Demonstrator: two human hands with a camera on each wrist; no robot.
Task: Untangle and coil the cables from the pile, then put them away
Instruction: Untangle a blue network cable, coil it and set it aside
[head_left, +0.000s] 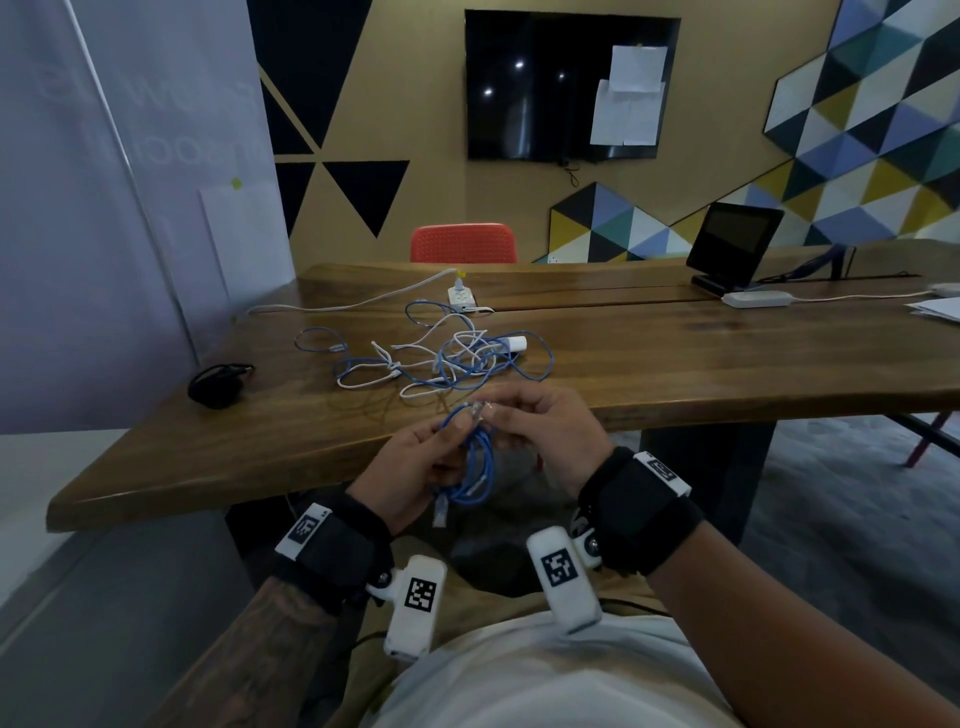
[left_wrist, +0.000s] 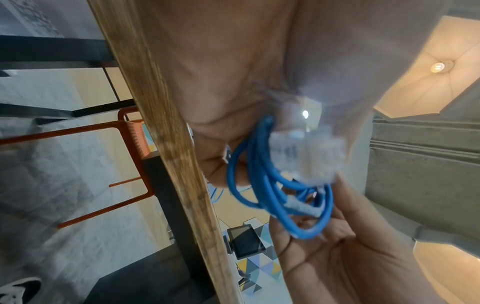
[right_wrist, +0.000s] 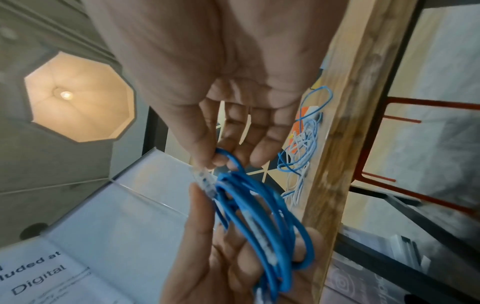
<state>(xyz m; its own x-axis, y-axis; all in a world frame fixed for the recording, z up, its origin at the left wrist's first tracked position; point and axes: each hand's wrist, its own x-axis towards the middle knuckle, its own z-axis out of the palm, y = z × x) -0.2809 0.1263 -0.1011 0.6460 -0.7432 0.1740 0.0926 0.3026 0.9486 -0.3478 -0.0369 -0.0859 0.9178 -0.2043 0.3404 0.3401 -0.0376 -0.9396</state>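
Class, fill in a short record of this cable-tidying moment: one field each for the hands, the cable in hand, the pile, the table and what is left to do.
left hand: grips the coiled blue cable
right hand: pinches the clear plug end of that cable
held above: near edge of the wooden table
pile: blue and white cables tangled on the table, beyond the hands
elsewhere on table: black coiled item at left
left to do: coil not yet put away; pile not yet untangled
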